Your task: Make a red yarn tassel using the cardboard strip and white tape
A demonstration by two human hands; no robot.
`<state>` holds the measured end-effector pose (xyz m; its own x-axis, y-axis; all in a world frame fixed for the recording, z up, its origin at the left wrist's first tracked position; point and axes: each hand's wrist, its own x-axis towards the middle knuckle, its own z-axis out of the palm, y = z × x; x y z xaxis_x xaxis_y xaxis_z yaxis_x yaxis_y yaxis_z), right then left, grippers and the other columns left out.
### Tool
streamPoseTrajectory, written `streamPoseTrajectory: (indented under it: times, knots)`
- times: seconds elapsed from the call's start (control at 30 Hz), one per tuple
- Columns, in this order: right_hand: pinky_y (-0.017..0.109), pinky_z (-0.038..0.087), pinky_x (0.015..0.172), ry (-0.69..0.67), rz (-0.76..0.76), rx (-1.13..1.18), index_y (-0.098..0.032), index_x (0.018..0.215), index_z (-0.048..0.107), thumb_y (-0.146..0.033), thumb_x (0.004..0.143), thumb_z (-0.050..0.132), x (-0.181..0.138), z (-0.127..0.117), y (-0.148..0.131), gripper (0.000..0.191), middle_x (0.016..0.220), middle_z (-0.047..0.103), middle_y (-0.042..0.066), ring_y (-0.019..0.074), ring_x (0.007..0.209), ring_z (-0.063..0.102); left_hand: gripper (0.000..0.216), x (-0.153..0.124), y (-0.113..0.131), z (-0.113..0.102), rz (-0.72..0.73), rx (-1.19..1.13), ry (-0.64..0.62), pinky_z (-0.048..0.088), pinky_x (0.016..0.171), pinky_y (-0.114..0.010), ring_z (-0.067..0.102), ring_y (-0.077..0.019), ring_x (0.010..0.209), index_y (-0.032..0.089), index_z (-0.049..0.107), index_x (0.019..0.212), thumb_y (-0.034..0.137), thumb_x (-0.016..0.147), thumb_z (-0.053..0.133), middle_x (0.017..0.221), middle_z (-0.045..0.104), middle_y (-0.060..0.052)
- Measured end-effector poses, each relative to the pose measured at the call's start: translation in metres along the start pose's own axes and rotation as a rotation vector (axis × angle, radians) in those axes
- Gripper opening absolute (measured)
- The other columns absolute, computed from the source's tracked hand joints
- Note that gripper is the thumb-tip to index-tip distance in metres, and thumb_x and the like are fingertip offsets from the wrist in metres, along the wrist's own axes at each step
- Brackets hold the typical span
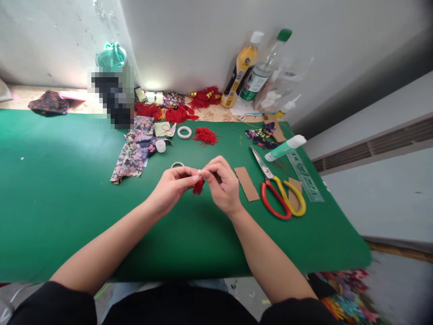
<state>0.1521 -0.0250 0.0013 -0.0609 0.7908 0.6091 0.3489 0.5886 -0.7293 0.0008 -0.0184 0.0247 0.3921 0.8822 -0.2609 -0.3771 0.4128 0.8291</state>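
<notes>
Above the green table, my left hand (174, 187) and my right hand (222, 184) meet, both closed in a pinch at the top of a small red tassel (198, 186). Its threads hang down between my fingers. Something small and white shows at the fingertips, too small to name. Just behind my left hand lies a white ring (177, 165), partly covered by the fingers. A strip of brown cardboard (246, 183) is flat on the table to the right of my right hand. Farther back is a loose bundle of red thread (205, 136).
Large scissors (277, 189) with red and yellow handles lie right, beside a glue stick (286, 148) and a clear ruler (306, 176). Floral fabric (135, 151), a tape roll (184, 132) and a white cap (160, 146) lie left of centre. Bottles (238, 70) stand against the wall.
</notes>
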Motion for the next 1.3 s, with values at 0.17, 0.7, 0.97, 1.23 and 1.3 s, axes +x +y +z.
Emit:
streamPoseTrajectory:
  times: [0.17,0.7,0.97,1.23,1.3]
  knots:
    - [0.028,0.046,0.063,-0.007,0.049,0.035,-0.021,0.079,0.064,-0.026,0.091,0.058,0.001,-0.002,-0.002,0.015,0.075,0.055,-0.001,0.0122,0.071,0.055,0.019,0.002,0.0,-0.002,-0.087,-0.071,0.02,0.047,0.061,-0.027,0.059,-0.0108,0.059,0.012,0.069,0.063,0.02,0.055,0.084,0.063,0.064,-0.001]
    - [0.027,0.044,0.057,0.054,0.132,0.044,-0.02,0.076,0.067,-0.025,0.084,0.067,0.003,0.0,0.0,0.009,0.072,0.056,-0.001,0.0111,0.065,0.053,0.058,0.003,-0.001,0.0,0.209,-0.001,0.183,0.05,0.059,-0.025,0.062,-0.0109,0.054,0.022,0.036,0.084,0.016,0.052,0.084,0.056,0.065,0.009]
    - [0.028,0.046,0.06,0.012,0.183,0.084,-0.02,0.076,0.066,-0.026,0.083,0.068,0.001,0.002,0.001,0.01,0.074,0.056,0.0,0.0116,0.066,0.054,0.051,0.002,-0.006,0.0,0.428,0.19,0.21,0.053,0.066,-0.027,0.064,-0.0108,0.061,0.023,0.035,0.082,0.016,0.06,0.08,0.059,0.062,0.01]
    - [0.026,0.044,0.058,-0.013,0.152,-0.055,-0.02,0.079,0.068,-0.021,0.087,0.062,0.001,0.003,-0.002,0.01,0.073,0.053,-0.001,0.0104,0.064,0.05,0.047,0.002,-0.011,0.001,0.413,0.285,0.286,0.051,0.071,-0.028,0.063,-0.0112,0.063,0.023,0.036,0.084,0.014,0.063,0.077,0.06,0.064,0.009]
    - [0.026,0.043,0.057,0.0,0.124,-0.08,-0.019,0.077,0.067,-0.02,0.086,0.063,0.001,0.003,-0.003,0.01,0.071,0.051,-0.002,0.0099,0.061,0.048,0.048,0.002,-0.012,0.001,0.396,0.279,0.303,0.051,0.071,-0.028,0.063,-0.0112,0.063,0.023,0.036,0.084,0.015,0.062,0.078,0.061,0.065,0.009]
